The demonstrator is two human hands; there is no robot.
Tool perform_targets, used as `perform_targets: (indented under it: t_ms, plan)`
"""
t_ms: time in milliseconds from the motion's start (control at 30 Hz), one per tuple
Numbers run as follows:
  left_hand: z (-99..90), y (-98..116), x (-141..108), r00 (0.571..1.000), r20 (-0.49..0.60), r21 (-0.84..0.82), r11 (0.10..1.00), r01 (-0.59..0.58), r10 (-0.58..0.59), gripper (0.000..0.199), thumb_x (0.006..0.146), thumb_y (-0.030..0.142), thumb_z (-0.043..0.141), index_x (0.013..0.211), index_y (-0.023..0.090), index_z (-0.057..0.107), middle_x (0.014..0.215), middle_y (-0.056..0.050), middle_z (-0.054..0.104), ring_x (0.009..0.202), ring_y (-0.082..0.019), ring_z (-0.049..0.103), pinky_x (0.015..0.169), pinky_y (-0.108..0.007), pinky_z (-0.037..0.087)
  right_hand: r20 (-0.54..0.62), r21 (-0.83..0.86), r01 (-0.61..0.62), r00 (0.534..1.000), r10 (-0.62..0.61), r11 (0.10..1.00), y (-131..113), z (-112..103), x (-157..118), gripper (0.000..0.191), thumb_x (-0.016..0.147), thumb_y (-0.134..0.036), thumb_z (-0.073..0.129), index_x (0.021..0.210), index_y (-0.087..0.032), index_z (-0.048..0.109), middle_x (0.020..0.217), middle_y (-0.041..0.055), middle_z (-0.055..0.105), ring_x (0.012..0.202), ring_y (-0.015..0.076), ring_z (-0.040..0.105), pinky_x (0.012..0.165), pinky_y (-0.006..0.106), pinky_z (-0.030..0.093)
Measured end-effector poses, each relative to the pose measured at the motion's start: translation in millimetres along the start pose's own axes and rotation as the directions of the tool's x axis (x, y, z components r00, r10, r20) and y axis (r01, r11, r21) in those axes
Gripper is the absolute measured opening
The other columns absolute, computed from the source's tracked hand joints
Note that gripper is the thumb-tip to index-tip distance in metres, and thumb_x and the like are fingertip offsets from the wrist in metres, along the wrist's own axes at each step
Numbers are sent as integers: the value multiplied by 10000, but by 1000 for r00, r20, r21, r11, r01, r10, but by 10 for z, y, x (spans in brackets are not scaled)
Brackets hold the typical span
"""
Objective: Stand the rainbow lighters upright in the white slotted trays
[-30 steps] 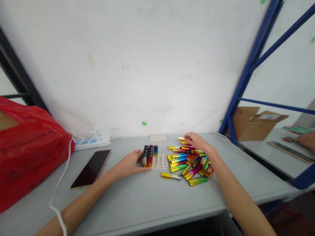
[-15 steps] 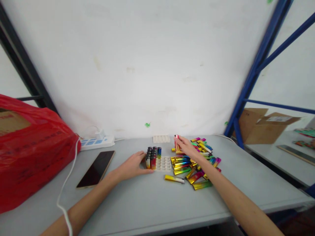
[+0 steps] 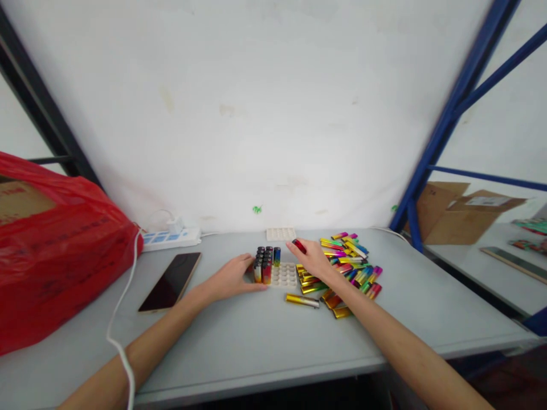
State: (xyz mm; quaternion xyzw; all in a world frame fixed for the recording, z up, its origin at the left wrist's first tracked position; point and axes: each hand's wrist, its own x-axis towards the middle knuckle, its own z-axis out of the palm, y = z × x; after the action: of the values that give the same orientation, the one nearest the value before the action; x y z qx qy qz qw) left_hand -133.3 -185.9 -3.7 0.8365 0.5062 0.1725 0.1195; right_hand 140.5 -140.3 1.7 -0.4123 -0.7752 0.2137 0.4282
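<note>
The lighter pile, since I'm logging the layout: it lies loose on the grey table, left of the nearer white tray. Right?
Not quite: the head view shows the lighter pile to the right of the nearer white tray, not the left; it does lie loose on the grey table.

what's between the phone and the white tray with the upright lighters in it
In the head view, the left hand lies between the phone and the tray, with grey tabletop showing between phone and hand.
</note>
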Motion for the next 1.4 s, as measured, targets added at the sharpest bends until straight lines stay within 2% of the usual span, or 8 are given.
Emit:
perform_targets:
  t_ms: [233,367,467,633,800,933,1200,1400]
  plan:
    - [1,12,-1,1000,-1,8,1000,15,-15,639,753,747,776,1041,181,698,1105,-134,738,1003,-360,711,894,-425,556,-11,-111,-78,997,78,991,12,55,9,404,971,-352,492,599,-235,386,580,-31,428,608,145,414,614,292,254]
    - [-5,24,-4,1000,10,-1,1000,12,-12,641,760,762,761,1033,186,689,1119,-132,731,1021,-354,703,906,-420,551,10,-157,-43,999,45,987,27,31,-4,348,1055,-413,458,756,-235,464,654,-31,507,644,165,475,640,290,304]
    - [-7,31,-6,1000,6,-8,1000,9,-9,642,754,771,759,1018,191,680,1092,-123,727,1007,-351,701,896,-420,553,81,-211,77,995,-61,975,42,-1,-35,301,1109,-409,417,895,-228,526,774,0,599,730,186,560,696,291,380]
    - [-7,40,-6,1000,10,-7,1000,3,-3,667,763,750,774,1102,185,668,1143,-131,724,1048,-354,697,951,-426,547,261,-370,337,932,-252,866,-31,-51,-91,324,1121,-437,466,939,-214,614,951,74,666,904,218,629,819,307,448]
    - [-9,36,-1,1000,20,12,1000,-19,19,678,767,765,766,1092,176,681,1118,-131,724,1026,-348,698,927,-419,556,268,-308,223,953,-140,925,-117,-39,-89,439,1121,-506,456,843,-208,617,740,27,676,678,185,593,670,290,403]
    - [-5,22,-1,999,3,-15,999,-41,41,669,770,756,771,1114,187,691,1123,-124,731,1045,-347,701,948,-418,555,306,-305,203,946,-106,930,-99,26,-84,386,1124,-454,486,888,-191,642,809,51,737,724,191,645,681,282,415]
    - [4,22,-1,999,-6,-7,999,-37,37,660,760,753,773,1091,187,700,1120,-133,728,1030,-348,696,943,-429,560,417,-599,348,904,-90,722,-222,136,-31,338,1087,-432,578,997,-135,712,983,162,769,921,270,712,836,338,456]
    - [20,0,7,1000,-1,16,999,-30,30,656,771,781,748,1063,197,686,1083,-119,728,1003,-342,704,892,-405,566,518,-364,315,851,-91,877,-385,-268,-134,331,1091,-428,577,936,-175,724,859,52,735,784,190,664,740,285,446]
